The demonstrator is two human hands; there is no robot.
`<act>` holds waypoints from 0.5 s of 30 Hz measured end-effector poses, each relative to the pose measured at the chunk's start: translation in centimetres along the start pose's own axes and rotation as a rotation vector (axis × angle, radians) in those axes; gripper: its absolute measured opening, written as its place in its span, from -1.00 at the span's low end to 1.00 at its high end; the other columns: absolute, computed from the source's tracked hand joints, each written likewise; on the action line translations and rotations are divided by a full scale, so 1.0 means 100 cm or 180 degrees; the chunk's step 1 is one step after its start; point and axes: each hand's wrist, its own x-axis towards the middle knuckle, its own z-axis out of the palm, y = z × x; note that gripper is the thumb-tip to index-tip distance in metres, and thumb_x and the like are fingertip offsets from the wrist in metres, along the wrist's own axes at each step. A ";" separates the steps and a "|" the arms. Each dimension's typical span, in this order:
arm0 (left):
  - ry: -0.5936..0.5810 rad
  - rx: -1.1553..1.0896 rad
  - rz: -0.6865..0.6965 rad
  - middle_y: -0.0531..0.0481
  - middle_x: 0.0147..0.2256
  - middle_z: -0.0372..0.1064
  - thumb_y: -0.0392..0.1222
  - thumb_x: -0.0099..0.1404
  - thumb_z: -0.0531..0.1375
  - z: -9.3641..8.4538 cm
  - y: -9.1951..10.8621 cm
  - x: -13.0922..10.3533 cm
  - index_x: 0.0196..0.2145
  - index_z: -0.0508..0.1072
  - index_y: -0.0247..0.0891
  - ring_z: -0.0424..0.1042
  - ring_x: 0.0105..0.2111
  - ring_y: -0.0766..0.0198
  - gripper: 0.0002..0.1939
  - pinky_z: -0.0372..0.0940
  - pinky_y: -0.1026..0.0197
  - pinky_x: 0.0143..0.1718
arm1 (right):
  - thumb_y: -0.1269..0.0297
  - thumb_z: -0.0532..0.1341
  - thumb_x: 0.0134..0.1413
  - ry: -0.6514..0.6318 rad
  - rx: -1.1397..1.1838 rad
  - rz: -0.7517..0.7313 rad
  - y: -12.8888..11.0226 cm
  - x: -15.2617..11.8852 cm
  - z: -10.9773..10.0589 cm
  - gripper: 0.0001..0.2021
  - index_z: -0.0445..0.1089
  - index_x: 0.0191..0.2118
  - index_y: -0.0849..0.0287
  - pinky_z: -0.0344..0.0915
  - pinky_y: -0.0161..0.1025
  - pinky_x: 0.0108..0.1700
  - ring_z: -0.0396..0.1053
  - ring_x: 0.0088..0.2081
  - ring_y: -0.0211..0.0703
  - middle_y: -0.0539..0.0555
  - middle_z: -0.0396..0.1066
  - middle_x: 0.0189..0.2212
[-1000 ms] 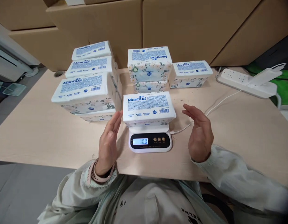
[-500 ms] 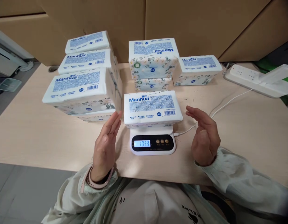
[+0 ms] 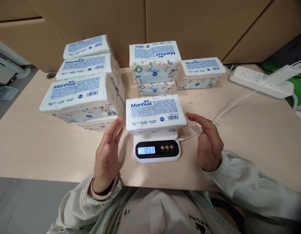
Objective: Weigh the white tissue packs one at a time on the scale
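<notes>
One pack, apparently being weighed, is set on the scale, left hand and right hand held just beside it, grip spread; for any lift, both would need to be pressed inward.

Cardboard boxes stand behind a pale table; the grey floor seems tiled.

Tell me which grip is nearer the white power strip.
Right. The right grip is on the near side of the power strip and to its left, not touching it; the left grip is much farther left, beyond the scale.
</notes>
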 end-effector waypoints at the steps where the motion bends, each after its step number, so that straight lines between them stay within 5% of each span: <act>1: 0.0003 0.0005 0.0025 0.06 0.40 0.43 0.21 0.54 0.19 0.000 -0.001 0.000 0.31 0.59 0.07 0.23 0.54 -0.05 -0.49 0.11 -0.09 0.61 | 0.03 0.10 0.46 0.0037 -0.0003 -0.0038 -0.001 0.000 0.000 -0.46 0.34 0.47 -0.31 0.43 0.45 0.34 0.45 0.33 0.31 0.03 0.53 0.31; 10: -0.0150 -0.0005 0.0025 0.06 0.42 0.40 0.22 0.53 0.23 0.002 0.004 0.007 0.30 0.61 0.04 0.17 0.56 -0.06 -0.49 -0.05 -0.14 0.68 | 0.01 0.15 0.53 -0.0034 0.0506 0.0245 -0.004 0.014 0.010 -0.52 0.37 0.44 -0.19 0.42 0.31 0.42 0.48 0.36 0.15 0.08 0.51 0.37; 15: -0.0625 0.0061 -0.0593 0.03 0.44 0.37 0.25 0.49 0.24 0.011 0.031 0.022 0.24 0.65 0.00 0.15 0.57 -0.16 -0.48 -0.07 -0.26 0.68 | -0.22 0.14 0.49 -0.0396 0.0965 0.0854 -0.010 0.033 0.017 -0.43 0.31 0.47 -0.24 0.41 0.20 0.48 0.38 0.47 0.06 0.01 0.41 0.46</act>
